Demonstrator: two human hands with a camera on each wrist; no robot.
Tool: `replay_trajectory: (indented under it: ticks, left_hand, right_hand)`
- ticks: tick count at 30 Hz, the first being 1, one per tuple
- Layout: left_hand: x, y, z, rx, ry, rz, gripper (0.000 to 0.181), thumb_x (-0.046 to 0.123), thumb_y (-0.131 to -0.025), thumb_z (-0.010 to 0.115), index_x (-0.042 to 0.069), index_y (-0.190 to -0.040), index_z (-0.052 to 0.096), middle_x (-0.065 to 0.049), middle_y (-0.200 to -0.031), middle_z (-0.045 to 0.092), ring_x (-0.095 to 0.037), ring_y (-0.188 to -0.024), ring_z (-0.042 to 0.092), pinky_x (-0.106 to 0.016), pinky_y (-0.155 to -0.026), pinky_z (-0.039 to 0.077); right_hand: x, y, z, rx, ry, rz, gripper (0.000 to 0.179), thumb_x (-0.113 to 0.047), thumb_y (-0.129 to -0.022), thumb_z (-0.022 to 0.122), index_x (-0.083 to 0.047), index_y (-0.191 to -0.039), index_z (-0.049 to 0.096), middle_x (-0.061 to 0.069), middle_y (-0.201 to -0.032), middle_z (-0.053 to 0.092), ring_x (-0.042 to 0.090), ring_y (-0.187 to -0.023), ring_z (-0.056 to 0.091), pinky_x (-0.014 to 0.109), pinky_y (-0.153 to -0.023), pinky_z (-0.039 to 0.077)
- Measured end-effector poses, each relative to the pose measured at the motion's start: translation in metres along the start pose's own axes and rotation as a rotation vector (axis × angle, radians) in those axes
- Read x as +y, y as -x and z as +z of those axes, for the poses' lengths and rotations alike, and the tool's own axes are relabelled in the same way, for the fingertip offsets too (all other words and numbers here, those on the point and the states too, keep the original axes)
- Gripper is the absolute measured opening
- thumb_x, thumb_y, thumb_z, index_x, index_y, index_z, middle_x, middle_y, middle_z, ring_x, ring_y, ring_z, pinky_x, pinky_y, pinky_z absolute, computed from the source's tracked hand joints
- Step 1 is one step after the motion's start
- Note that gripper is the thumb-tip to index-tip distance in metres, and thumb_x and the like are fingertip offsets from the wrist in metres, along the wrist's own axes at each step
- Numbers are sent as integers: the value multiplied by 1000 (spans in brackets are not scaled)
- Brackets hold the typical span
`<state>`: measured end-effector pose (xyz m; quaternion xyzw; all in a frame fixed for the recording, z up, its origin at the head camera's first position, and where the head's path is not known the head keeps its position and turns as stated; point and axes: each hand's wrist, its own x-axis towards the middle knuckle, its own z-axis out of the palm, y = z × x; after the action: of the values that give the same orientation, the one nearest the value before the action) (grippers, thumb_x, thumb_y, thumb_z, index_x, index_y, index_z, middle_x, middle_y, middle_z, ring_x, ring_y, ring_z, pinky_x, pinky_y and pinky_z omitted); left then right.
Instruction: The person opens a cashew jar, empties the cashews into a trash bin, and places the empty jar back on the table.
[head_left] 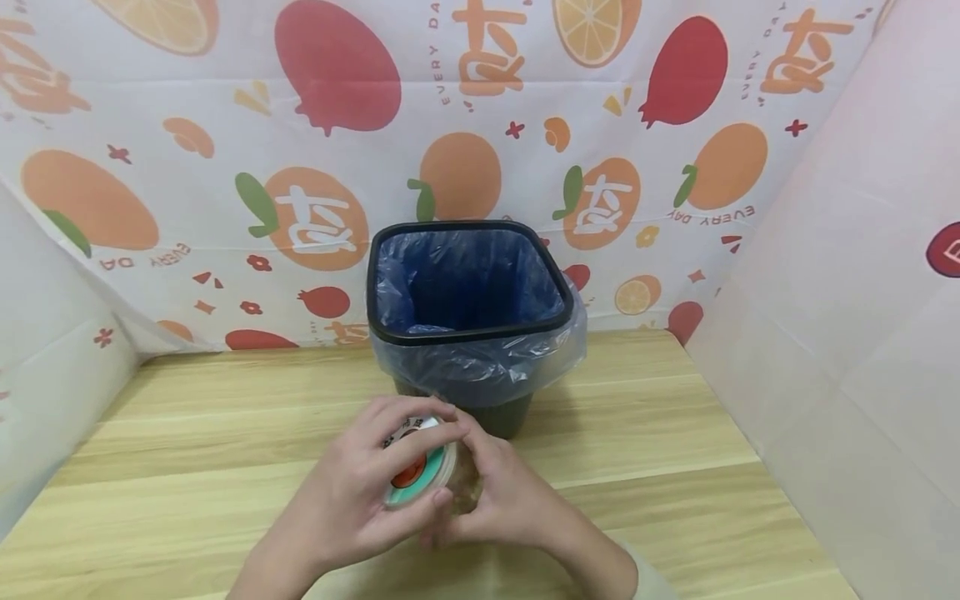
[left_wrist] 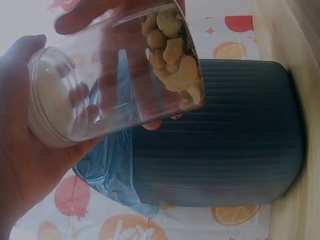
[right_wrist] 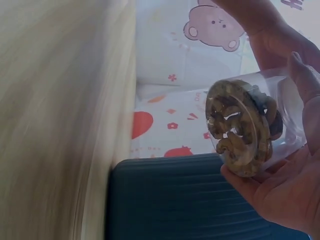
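Note:
Both hands are around a clear plastic jar (head_left: 467,483), raised above the table in front of the bin. My left hand (head_left: 348,496) grips the round lid (head_left: 431,471), which bears a green and white label with a red picture. Around the jar's clear wall, my right hand (head_left: 517,496) holds the body. In the left wrist view, cashews (left_wrist: 172,60) lie gathered at the jar's bottom end, and the lid (left_wrist: 55,97) sits on the other end. The right wrist view shows the jar tilted, its base with cashews (right_wrist: 237,132) facing the camera.
Just behind the hands stands a dark bin (head_left: 480,417) with a black rim (head_left: 468,337) and a translucent bag liner (head_left: 555,350). Under it is a light wood-grain table (head_left: 637,450). Fruit-print cloth (head_left: 450,108) hangs behind, and pale sheets (head_left: 840,333) rise at the sides.

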<state>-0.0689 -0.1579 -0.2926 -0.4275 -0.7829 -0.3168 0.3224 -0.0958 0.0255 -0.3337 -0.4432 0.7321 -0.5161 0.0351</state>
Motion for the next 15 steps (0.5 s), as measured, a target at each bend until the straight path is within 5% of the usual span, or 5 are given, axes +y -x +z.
replay_trajectory:
  ticks: [6,15]
  left_hand:
    - [5,-2,2,-19,68,66,42,36,-82,66,12,-116,62,-6,-117,56,-23,-104,50,-27,-86,43]
    - [5,-3,1,-30,91,144,41,35,-84,64,11,-117,62,-8,-117,55,-25,-104,49,-29,-86,43]
  right_hand:
    - [-6,7,-5,2,15,-10,80,-28,-68,81,-26,-134,35,-13,-124,51,7,-109,53,28,-92,46]
    - [-8,5,-12,-93,-76,-85,81,-23,-70,79,-21,-137,33,-10,-123,53,10,-108,54,29,-92,46]
